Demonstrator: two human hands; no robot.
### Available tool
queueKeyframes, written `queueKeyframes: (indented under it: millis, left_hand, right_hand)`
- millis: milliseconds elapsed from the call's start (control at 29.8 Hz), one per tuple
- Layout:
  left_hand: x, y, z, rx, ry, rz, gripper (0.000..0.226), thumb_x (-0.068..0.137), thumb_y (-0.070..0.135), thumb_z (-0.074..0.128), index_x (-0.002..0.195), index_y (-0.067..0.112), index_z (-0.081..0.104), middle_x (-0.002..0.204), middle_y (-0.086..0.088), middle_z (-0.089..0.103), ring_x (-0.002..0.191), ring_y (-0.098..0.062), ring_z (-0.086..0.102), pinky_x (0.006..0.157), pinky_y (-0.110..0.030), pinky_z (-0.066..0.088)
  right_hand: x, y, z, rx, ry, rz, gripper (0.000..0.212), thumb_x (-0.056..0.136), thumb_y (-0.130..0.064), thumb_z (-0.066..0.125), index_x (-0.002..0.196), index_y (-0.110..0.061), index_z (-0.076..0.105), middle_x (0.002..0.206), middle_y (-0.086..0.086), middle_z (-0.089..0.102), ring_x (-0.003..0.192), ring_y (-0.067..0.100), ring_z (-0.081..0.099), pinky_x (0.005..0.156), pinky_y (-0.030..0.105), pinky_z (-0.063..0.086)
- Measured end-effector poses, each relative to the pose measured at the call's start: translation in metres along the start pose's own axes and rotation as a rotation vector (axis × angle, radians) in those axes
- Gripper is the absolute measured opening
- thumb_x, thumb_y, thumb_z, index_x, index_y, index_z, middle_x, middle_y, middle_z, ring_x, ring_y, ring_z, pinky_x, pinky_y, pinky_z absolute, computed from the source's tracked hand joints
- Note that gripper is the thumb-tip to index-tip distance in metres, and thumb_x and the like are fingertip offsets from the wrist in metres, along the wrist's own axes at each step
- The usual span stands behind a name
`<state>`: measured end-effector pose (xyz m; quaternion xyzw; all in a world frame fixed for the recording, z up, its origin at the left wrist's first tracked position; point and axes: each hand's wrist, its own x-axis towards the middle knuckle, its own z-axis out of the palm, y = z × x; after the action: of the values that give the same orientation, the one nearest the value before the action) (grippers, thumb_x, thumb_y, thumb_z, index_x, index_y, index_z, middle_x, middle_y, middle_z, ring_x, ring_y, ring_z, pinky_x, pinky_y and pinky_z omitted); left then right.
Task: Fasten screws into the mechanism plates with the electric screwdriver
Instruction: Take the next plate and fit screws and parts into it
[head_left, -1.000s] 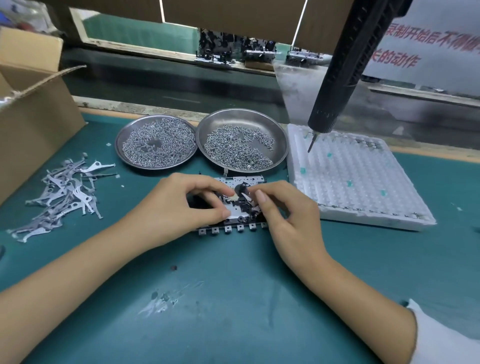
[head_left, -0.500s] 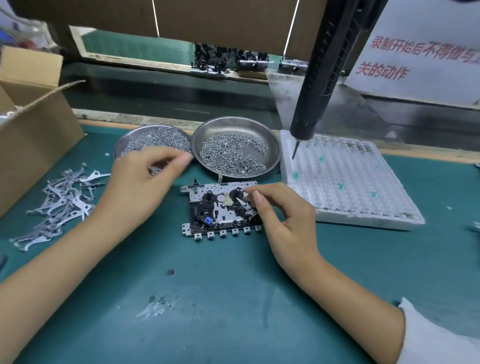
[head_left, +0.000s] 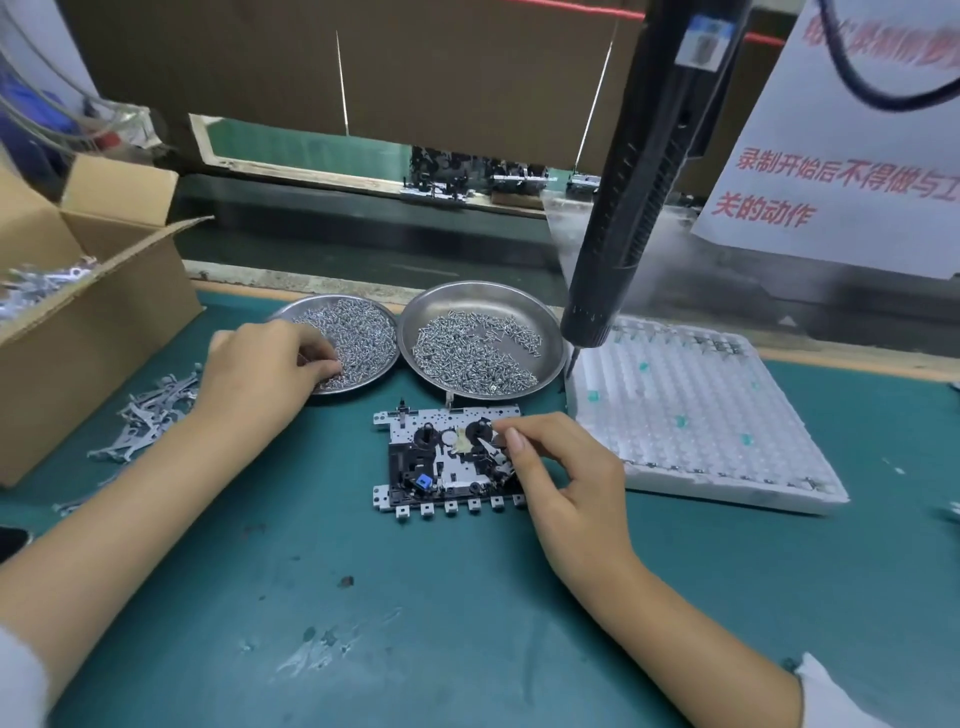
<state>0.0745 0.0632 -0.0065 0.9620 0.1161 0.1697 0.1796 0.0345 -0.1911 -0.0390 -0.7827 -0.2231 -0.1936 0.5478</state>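
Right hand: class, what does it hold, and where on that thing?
The right hand pinches a small part at the upper right of the mechanism plate, beside the black spindle; which part cannot be told.

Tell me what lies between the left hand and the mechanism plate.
In the head view, only bare green mat separates the left hand, fingertips in the left screw dish, from the mechanism plate.

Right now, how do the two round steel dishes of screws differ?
The left round steel dish has screws across most of its floor and the left hand reaching in; the right round steel dish shows more bare metal and no hand. Both sit side by side on the green mat.
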Motion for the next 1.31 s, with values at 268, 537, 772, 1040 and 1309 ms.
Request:
queueKeyframes:
  millis: [268,537,772,1040,1309]
  left_hand:
    - [-0.007,0.004,0.007,-0.116,0.227,0.082,0.008,0.082,0.024,0.072,0.087,0.019,0.076,0.086,-0.007,0.074,0.083,-0.032,0.063,0.082,-0.039,0.042]
    - [-0.012,0.001,0.017,-0.108,0.292,0.147,0.012,0.080,0.025,0.074,0.088,0.017,0.073,0.080,-0.004,0.073,0.078,-0.029,0.062,0.087,-0.035,0.031]
    - [-0.029,0.013,0.015,-0.444,0.330,0.167,0.006,0.075,0.021,0.077,0.078,0.016,0.077,0.078,0.005,0.072,0.067,-0.009,0.063,0.081,-0.028,0.049]
    - [-0.041,0.028,0.018,-0.697,0.303,0.057,0.020,0.070,0.015,0.080,0.083,0.029,0.074,0.074,0.024,0.065,0.073,0.006,0.058,0.068,-0.003,0.038]
    - [-0.057,0.048,0.016,-0.950,0.169,0.054,0.012,0.065,0.034,0.077,0.075,0.038,0.075,0.076,0.016,0.071,0.071,-0.005,0.064,0.074,-0.018,0.050]
  right_hand:
    - [0.003,0.001,0.000,-0.029,-0.007,-0.055,0.015,0.089,-0.010,0.058,0.092,-0.012,0.072,0.086,-0.007,0.067,0.085,0.002,0.061,0.075,0.015,0.046]
    - [0.041,-0.006,-0.002,-0.248,-0.073,-0.104,0.017,0.090,-0.009,0.059,0.103,-0.006,0.070,0.096,-0.002,0.065,0.089,0.005,0.058,0.084,0.018,0.046]
    - [0.106,0.003,0.008,-0.756,-0.521,0.238,0.038,0.094,-0.020,0.058,0.130,-0.009,0.056,0.128,0.012,0.057,0.115,0.026,0.054,0.097,0.032,0.041]
    - [0.113,0.016,0.012,-0.718,-0.350,0.223,0.018,0.092,-0.013,0.061,0.103,-0.010,0.074,0.097,0.007,0.073,0.070,0.010,0.058,0.068,0.022,0.040]
    - [0.101,0.010,0.004,-0.250,-0.141,0.230,0.017,0.087,-0.009,0.068,0.102,-0.010,0.074,0.087,-0.006,0.070,0.073,-0.002,0.061,0.070,0.003,0.043]
